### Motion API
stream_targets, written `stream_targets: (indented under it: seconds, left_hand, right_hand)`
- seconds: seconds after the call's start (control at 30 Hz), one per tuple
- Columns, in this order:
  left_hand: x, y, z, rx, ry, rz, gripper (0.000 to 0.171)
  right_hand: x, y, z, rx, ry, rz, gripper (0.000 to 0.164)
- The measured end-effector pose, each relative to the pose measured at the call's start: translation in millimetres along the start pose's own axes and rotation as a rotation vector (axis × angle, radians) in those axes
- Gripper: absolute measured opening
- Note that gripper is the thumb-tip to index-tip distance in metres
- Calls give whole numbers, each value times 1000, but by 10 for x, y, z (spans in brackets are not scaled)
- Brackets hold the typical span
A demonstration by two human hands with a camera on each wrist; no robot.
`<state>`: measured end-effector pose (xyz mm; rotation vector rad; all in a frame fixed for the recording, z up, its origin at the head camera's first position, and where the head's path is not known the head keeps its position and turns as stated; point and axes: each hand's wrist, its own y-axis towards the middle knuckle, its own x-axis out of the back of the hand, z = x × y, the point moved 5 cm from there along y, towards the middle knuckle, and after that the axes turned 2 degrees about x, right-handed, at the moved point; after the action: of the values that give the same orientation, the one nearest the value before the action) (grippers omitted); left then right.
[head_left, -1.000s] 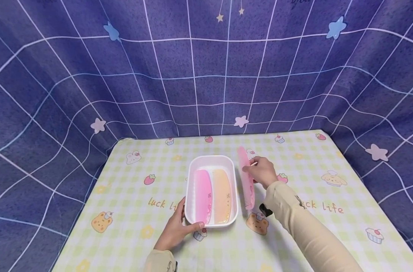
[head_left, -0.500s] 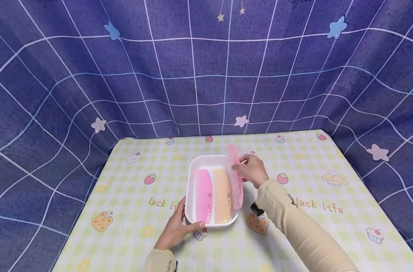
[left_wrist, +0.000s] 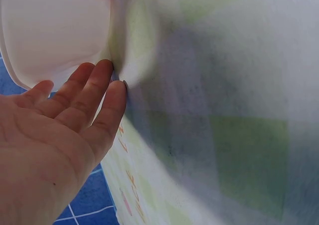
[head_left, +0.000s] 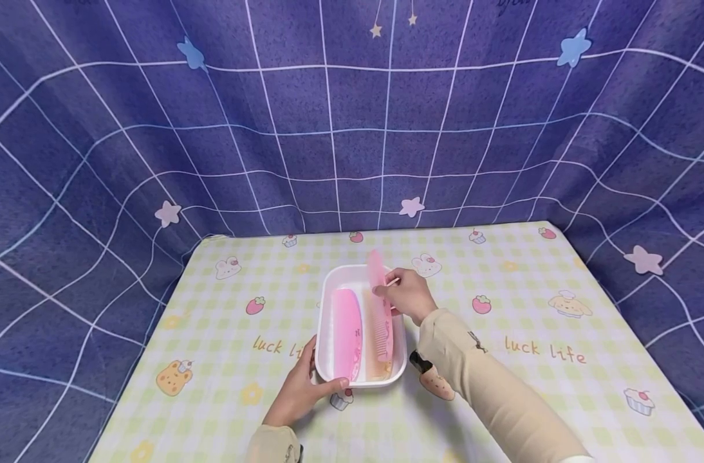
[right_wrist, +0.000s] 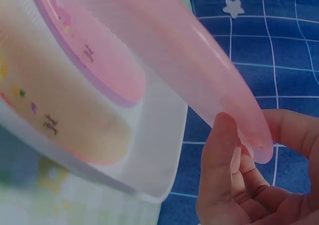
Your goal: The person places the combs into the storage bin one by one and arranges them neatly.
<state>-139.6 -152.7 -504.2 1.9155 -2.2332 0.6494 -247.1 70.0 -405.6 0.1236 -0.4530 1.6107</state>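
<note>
My left hand [head_left: 300,388] holds the near left corner of a white plastic tray [head_left: 325,283], thumb at the front rim and fingers along the outer side wall. In the tray lie a bright pink comb [head_left: 345,328] on the left and a pale orange comb [head_left: 381,370] on the right. My right hand [head_left: 408,295] pinches a translucent pink comb [head_left: 382,328] near its far end, above the orange comb and partly covering it. In the right wrist view the held comb [right_wrist: 194,55] slants over the tray, its end between thumb and fingers.
A tablecloth [head_left: 213,334] with green checks and cartoon prints covers the table under the tray. Blue curtain fabric [head_left: 352,154] with a white grid hangs behind the table and at both sides.
My right hand has carried the translucent pink comb leftward, from beside the tray to above the orange comb. The left hand and the tray have stayed where they were.
</note>
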Motion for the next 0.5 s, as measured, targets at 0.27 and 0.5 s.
stream_targets:
  seconds: [0.27, 0.5]
  left_hand:
    - [0, -3, 2, -9, -18, 5, 110]
    - [2, 1, -1, -17, -11, 2, 109]
  right_hand:
    - [-144, -9, -21, -19, 36, 18, 20]
    - [-264, 2, -26, -34, 84, 41, 20]
